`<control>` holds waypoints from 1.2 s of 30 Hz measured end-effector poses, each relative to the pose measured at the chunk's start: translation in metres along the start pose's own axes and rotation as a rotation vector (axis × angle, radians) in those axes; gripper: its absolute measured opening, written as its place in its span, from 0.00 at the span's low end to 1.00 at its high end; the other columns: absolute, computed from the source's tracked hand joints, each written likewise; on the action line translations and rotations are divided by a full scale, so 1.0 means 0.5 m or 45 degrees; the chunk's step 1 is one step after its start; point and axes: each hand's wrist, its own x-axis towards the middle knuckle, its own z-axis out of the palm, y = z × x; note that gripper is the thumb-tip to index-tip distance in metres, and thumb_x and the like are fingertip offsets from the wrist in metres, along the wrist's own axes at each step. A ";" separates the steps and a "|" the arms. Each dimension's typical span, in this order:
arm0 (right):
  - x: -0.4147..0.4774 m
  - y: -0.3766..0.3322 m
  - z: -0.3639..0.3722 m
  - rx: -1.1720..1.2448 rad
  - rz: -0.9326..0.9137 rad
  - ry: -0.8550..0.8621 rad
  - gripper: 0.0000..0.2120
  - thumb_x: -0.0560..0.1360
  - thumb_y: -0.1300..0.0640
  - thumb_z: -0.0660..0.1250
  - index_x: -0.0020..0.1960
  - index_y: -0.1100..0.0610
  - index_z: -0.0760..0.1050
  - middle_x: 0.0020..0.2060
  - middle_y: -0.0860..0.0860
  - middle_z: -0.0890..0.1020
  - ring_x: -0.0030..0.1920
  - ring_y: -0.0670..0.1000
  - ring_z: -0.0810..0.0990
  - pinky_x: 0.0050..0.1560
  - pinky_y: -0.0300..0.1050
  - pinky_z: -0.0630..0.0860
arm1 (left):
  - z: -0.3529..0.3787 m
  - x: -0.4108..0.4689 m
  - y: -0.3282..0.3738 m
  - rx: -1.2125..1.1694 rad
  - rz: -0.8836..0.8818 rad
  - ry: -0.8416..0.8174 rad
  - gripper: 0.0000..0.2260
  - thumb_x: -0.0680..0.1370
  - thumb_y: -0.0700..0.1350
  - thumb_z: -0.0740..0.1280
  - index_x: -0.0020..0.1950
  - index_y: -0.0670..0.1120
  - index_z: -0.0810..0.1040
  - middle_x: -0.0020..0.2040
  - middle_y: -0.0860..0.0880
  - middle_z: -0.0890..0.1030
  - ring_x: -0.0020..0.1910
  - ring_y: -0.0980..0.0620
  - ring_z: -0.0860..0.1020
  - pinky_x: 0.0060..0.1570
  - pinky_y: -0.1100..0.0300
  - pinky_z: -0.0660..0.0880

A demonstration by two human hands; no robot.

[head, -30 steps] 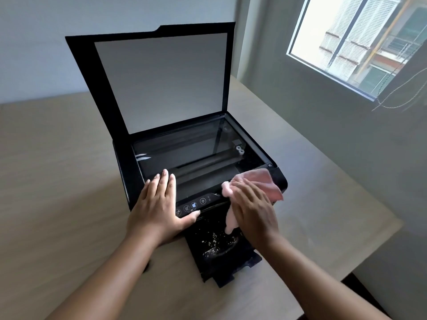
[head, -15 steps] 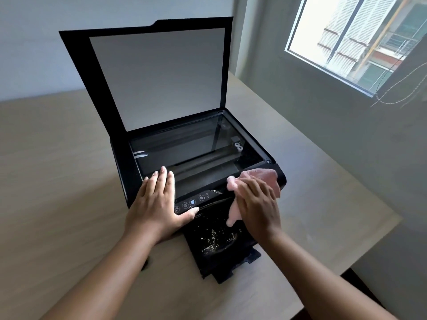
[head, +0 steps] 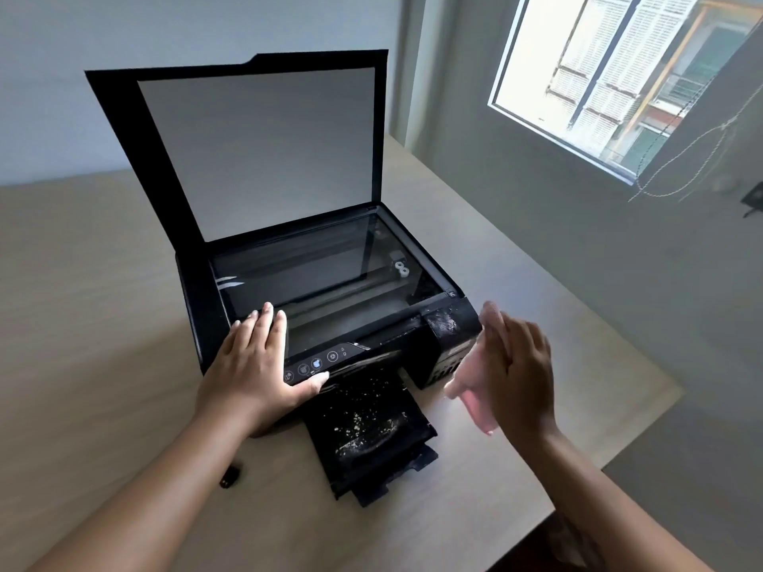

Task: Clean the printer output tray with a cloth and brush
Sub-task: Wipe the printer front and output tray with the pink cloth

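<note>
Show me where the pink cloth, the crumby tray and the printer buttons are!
pink cloth (head: 470,390), head view, on its hanging lower part.
output tray (head: 371,423), head view, on its crumb-speckled middle.
control buttons (head: 317,363), head view, on the lit middle button.

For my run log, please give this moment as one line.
left hand: flat on printer | right hand: holds pink cloth, off printer | output tray: crumbs

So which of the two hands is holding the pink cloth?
The right hand: it holds the pink cloth in the air beside the printer. The left hand lies flat on the printer.

Glossy black plastic printer (head: 413,344), smooth glass scanner bed (head: 322,266), matt wood-grain table (head: 82,324), soft pink cloth (head: 475,390)
</note>
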 end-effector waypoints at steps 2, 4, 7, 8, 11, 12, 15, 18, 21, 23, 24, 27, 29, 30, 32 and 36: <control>0.030 0.020 0.017 -0.013 -0.015 0.026 0.09 0.78 0.61 0.67 0.56 0.50 0.78 0.48 0.43 0.78 0.51 0.55 0.76 0.52 0.41 0.68 | -0.001 0.001 0.004 0.036 -0.018 -0.006 0.54 0.64 0.80 0.43 0.81 0.45 0.50 0.81 0.46 0.50 0.78 0.48 0.49 0.77 0.53 0.44; 0.051 0.027 0.059 -0.067 -0.088 -0.189 0.10 0.78 0.64 0.66 0.58 0.59 0.80 0.55 0.55 0.82 0.60 0.58 0.77 0.63 0.50 0.71 | -0.001 0.002 0.007 0.051 -0.043 -0.015 0.55 0.64 0.80 0.41 0.81 0.46 0.49 0.81 0.46 0.49 0.78 0.48 0.49 0.77 0.52 0.44; 0.039 0.035 0.109 -0.230 -0.417 -0.557 0.18 0.81 0.55 0.60 0.68 0.58 0.74 0.70 0.54 0.73 0.75 0.56 0.64 0.75 0.55 0.60 | -0.002 0.006 0.033 0.045 -0.104 -0.029 0.55 0.63 0.81 0.42 0.81 0.47 0.47 0.81 0.45 0.49 0.78 0.46 0.48 0.77 0.50 0.44; 0.041 0.053 0.106 -0.259 -0.561 -0.584 0.19 0.81 0.52 0.59 0.70 0.56 0.72 0.72 0.51 0.71 0.76 0.54 0.62 0.75 0.52 0.60 | -0.002 0.010 0.048 0.030 -0.113 -0.019 0.55 0.63 0.81 0.43 0.81 0.47 0.48 0.81 0.45 0.51 0.78 0.46 0.49 0.77 0.49 0.44; 0.070 0.113 0.084 -0.349 -0.721 -0.568 0.21 0.80 0.49 0.59 0.71 0.53 0.71 0.73 0.50 0.70 0.76 0.53 0.62 0.72 0.55 0.65 | -0.005 0.032 0.086 -0.031 -0.093 0.010 0.55 0.63 0.80 0.47 0.80 0.45 0.52 0.80 0.46 0.56 0.78 0.45 0.53 0.77 0.47 0.47; 0.069 0.110 0.086 -0.349 -0.620 -0.516 0.21 0.80 0.49 0.59 0.71 0.54 0.71 0.73 0.51 0.70 0.76 0.55 0.61 0.71 0.58 0.65 | -0.008 0.033 0.089 -0.023 -0.079 0.018 0.55 0.63 0.80 0.47 0.80 0.45 0.52 0.79 0.46 0.57 0.78 0.45 0.54 0.77 0.47 0.48; 0.053 0.079 0.127 -0.251 -0.532 -0.431 0.19 0.80 0.51 0.59 0.69 0.53 0.73 0.71 0.51 0.72 0.76 0.57 0.61 0.74 0.59 0.59 | -0.004 0.039 0.095 0.004 -0.100 0.034 0.56 0.63 0.80 0.50 0.80 0.44 0.54 0.79 0.47 0.59 0.77 0.46 0.56 0.77 0.48 0.50; 0.075 0.121 0.119 -0.197 -0.940 -0.542 0.17 0.80 0.53 0.61 0.68 0.53 0.75 0.71 0.50 0.72 0.75 0.54 0.64 0.73 0.55 0.63 | -0.002 0.035 0.094 0.006 -0.113 0.023 0.55 0.64 0.80 0.51 0.80 0.44 0.54 0.79 0.48 0.58 0.77 0.47 0.55 0.77 0.49 0.49; 0.112 0.126 0.114 -0.198 -0.775 -0.482 0.17 0.79 0.51 0.62 0.66 0.53 0.76 0.69 0.50 0.75 0.74 0.56 0.66 0.72 0.55 0.63 | -0.005 0.041 0.099 0.029 -0.142 0.021 0.55 0.64 0.80 0.51 0.80 0.44 0.54 0.79 0.49 0.58 0.77 0.48 0.55 0.77 0.50 0.49; 0.081 0.092 0.138 -0.171 -0.731 -0.456 0.17 0.77 0.52 0.63 0.65 0.50 0.77 0.68 0.49 0.76 0.73 0.58 0.66 0.73 0.56 0.62 | -0.005 0.040 0.104 0.045 -0.138 0.007 0.55 0.64 0.80 0.52 0.80 0.44 0.54 0.79 0.49 0.58 0.77 0.47 0.56 0.77 0.50 0.49; 0.070 0.091 0.141 -0.120 -0.843 -0.478 0.18 0.76 0.53 0.64 0.65 0.49 0.77 0.68 0.48 0.76 0.73 0.58 0.67 0.72 0.56 0.63 | -0.004 0.039 0.105 0.054 -0.137 0.005 0.55 0.64 0.80 0.52 0.80 0.43 0.55 0.79 0.48 0.59 0.77 0.46 0.56 0.77 0.49 0.49; 0.112 0.140 0.121 -0.096 -1.126 -0.529 0.17 0.76 0.53 0.64 0.65 0.48 0.77 0.67 0.46 0.77 0.71 0.55 0.71 0.65 0.56 0.71 | -0.003 0.037 0.108 0.078 -0.141 0.000 0.54 0.65 0.79 0.52 0.79 0.43 0.57 0.79 0.48 0.60 0.77 0.46 0.57 0.77 0.48 0.51; 0.126 0.129 0.116 -0.151 -0.981 -0.477 0.15 0.75 0.52 0.65 0.61 0.47 0.79 0.64 0.46 0.79 0.68 0.56 0.73 0.63 0.57 0.71 | -0.003 0.038 0.108 0.091 -0.152 0.003 0.54 0.65 0.79 0.53 0.79 0.43 0.57 0.79 0.48 0.60 0.77 0.46 0.57 0.77 0.49 0.51; 0.117 0.108 0.121 -0.161 -0.879 -0.472 0.14 0.73 0.52 0.66 0.58 0.47 0.80 0.61 0.46 0.80 0.67 0.57 0.74 0.63 0.56 0.70 | -0.003 0.038 0.109 0.098 -0.151 -0.005 0.53 0.65 0.79 0.54 0.79 0.43 0.57 0.79 0.48 0.60 0.77 0.46 0.57 0.77 0.48 0.51; 0.090 0.064 0.131 -0.114 -0.907 -0.506 0.15 0.70 0.52 0.68 0.57 0.47 0.80 0.60 0.47 0.80 0.65 0.57 0.75 0.63 0.55 0.68 | -0.001 0.036 0.110 0.101 -0.152 -0.024 0.53 0.65 0.78 0.54 0.79 0.43 0.57 0.79 0.48 0.60 0.77 0.46 0.56 0.77 0.48 0.51; 0.145 0.111 0.110 -0.140 -1.064 -0.558 0.15 0.75 0.50 0.66 0.60 0.49 0.78 0.61 0.49 0.79 0.64 0.57 0.76 0.63 0.54 0.67 | 0.000 0.042 0.111 0.109 -0.159 -0.036 0.53 0.65 0.78 0.54 0.80 0.44 0.55 0.79 0.49 0.58 0.78 0.48 0.55 0.77 0.50 0.49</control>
